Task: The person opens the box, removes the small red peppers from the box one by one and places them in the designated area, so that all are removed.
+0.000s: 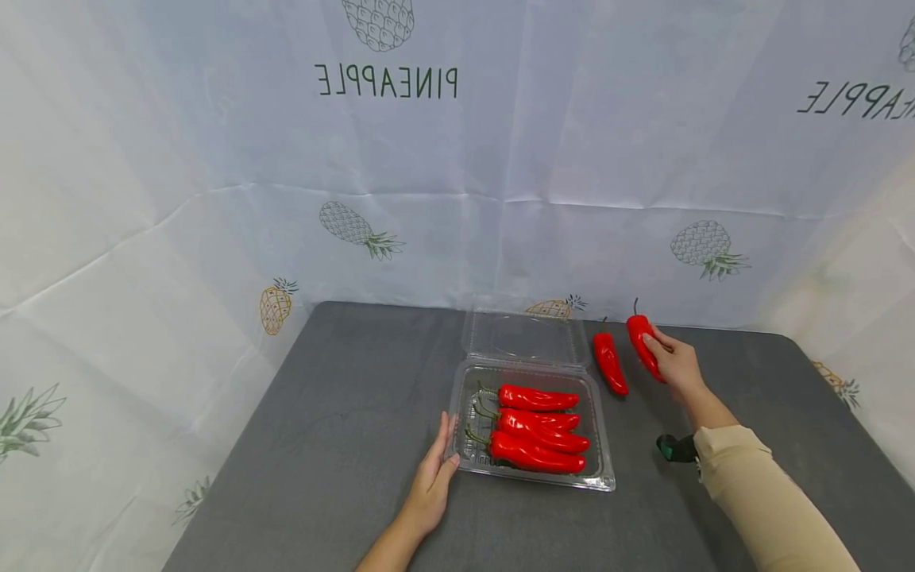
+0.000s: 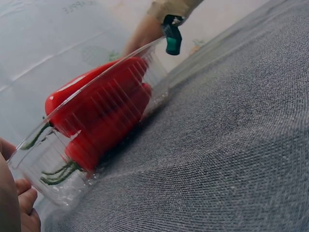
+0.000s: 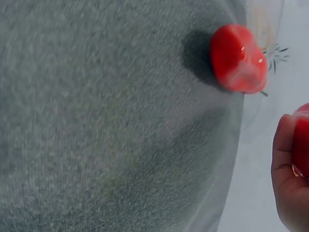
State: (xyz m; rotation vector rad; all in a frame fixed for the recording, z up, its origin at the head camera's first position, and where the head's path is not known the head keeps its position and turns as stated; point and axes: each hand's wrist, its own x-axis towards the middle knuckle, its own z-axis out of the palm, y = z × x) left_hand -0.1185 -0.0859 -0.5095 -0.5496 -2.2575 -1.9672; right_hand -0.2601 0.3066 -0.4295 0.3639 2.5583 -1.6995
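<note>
The held pepper (image 1: 638, 331) is near the far edge of the table (image 1: 322, 413), right of centre, pinched between the thumb and fingers of your right hand (image 1: 677, 364). A loose pepper (image 1: 609, 363) lies just to its left. Farther left, four peppers (image 1: 538, 452) lie in the clear container (image 1: 600, 429), its lid (image 1: 525, 335) open toward the far edge. Your left hand (image 1: 431, 475) touches the container's left side, thumb and fingers spread.

Container (image 1: 599, 433) on table (image 1: 357, 413), I see; four peppers (image 1: 539, 437) inside, lid (image 1: 525, 338) behind. Left hand (image 1: 431, 473) at left edge. Right: loose pepper (image 1: 610, 364); farther right, held pepper (image 1: 639, 340) in right hand (image 1: 677, 363).
</note>
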